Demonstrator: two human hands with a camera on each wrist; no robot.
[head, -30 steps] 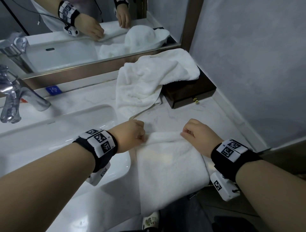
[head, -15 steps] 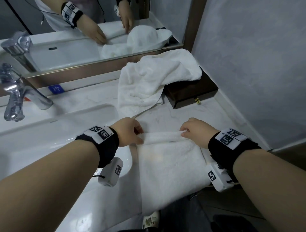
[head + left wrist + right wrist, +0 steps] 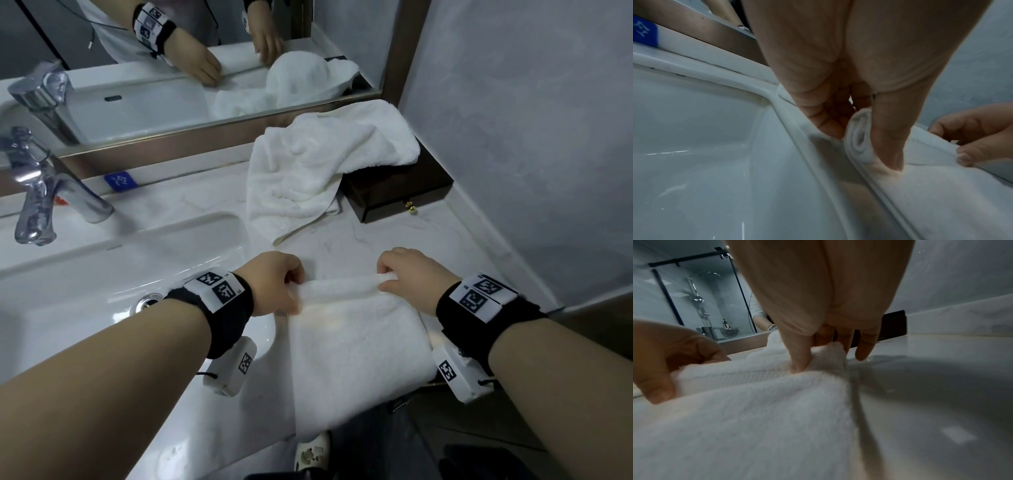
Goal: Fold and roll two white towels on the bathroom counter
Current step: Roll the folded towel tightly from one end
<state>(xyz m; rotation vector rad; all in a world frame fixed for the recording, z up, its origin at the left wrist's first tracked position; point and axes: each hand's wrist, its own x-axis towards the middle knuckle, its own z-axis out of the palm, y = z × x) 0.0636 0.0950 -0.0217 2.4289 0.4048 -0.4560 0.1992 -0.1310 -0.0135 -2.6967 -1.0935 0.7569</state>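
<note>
Folded towel (image 3: 356, 346) flat on counter (image 3: 359, 240) beside sink (image 3: 102, 274), far edge wound into a thin roll; second towel (image 3: 318, 171) heaped behind, half on a dark box (image 3: 404, 192). Best rolled tight and even, ends level, tension toward body. Left hand (image 3: 277, 284) and right hand (image 3: 411, 281) curled, pinching the roll's ends, thumbs pressed in.

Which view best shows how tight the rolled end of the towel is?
The left wrist view: it looks straight at the rolled end, showing its spiral layers between the left hand's thumb and fingers. The head view shows the roll only from above, as a thin ridge. The right wrist view shows its far end, with no spiral visible.
</note>
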